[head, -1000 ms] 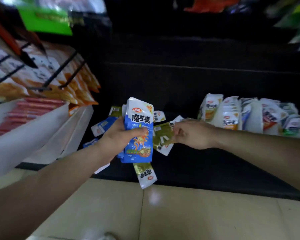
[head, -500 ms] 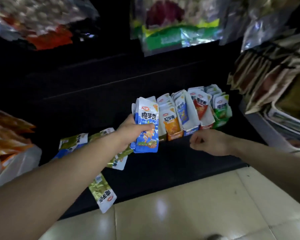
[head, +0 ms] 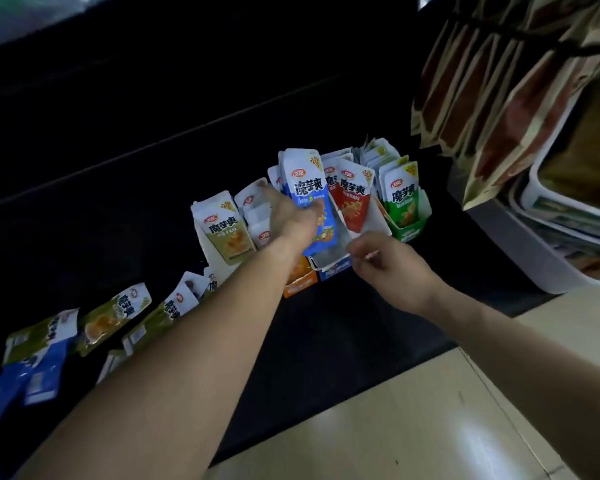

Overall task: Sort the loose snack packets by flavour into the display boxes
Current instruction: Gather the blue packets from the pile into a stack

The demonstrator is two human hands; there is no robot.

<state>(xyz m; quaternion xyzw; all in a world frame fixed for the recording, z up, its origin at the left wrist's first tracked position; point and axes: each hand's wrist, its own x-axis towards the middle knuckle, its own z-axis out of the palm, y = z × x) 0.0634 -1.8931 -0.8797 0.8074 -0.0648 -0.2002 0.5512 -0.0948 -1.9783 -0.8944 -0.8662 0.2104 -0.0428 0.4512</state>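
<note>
My left hand (head: 293, 220) grips a stack of blue snack packets (head: 309, 195) and holds it just above the blue display box (head: 335, 266), which looks nearly bare inside. My right hand (head: 383, 263) hovers at that box's front right corner, fingers curled, with a small pale sliver at the fingertips that I cannot identify. Beside the blue box stand an orange box (head: 300, 278), a box of red packets (head: 354, 202), a green box (head: 407, 218) and a stack of olive packets (head: 224, 230). Loose olive packets (head: 113, 315) and blue packets (head: 40, 377) lie on the dark shelf to the left.
The dark shelf (head: 326, 334) has a front edge above a pale tiled floor (head: 413, 420). Hanging brown snack bags (head: 506, 98) crowd the upper right. A white tub (head: 551, 258) with packaged goods sits at the right, close to the green box.
The view swung right and closer to the display boxes. My left hand carried the blue stack from the loose pile over to the blue box. My right hand let go of an olive packet and followed.
</note>
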